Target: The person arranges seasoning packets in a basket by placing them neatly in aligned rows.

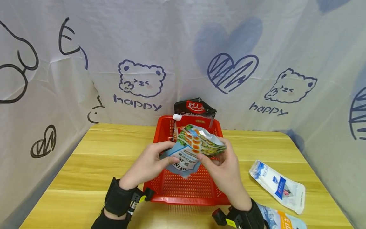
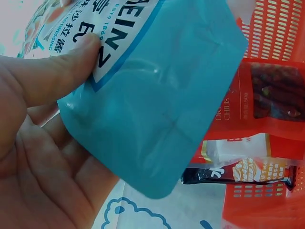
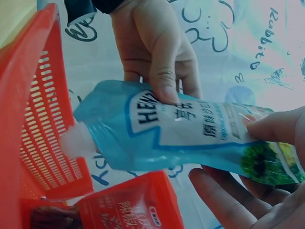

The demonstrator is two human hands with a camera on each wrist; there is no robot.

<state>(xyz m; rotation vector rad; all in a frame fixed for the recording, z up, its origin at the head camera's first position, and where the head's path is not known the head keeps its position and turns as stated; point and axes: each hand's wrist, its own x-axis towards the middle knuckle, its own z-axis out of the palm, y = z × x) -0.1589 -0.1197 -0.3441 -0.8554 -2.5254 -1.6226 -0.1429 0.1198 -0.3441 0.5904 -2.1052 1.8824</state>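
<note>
Pinched a blue pouch [image 1: 191,148] in both partly closed hands [image 1: 148,163] over the red basket [image 1: 190,201]. Looked soft, slick and liable to sag. Probably called for gripping both edges.

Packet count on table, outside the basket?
2: white packet right of the basket; blue-and-orange packet nearer, cut off by the frame. More may be hidden.

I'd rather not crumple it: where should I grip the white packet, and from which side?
Grip the white packet across its middle, probably from above with the right hand, once free, thumb and fingers on opposite long edges. It lies flat with both long edges exposed; the blue-and-orange packet sits close to its near end.
</note>
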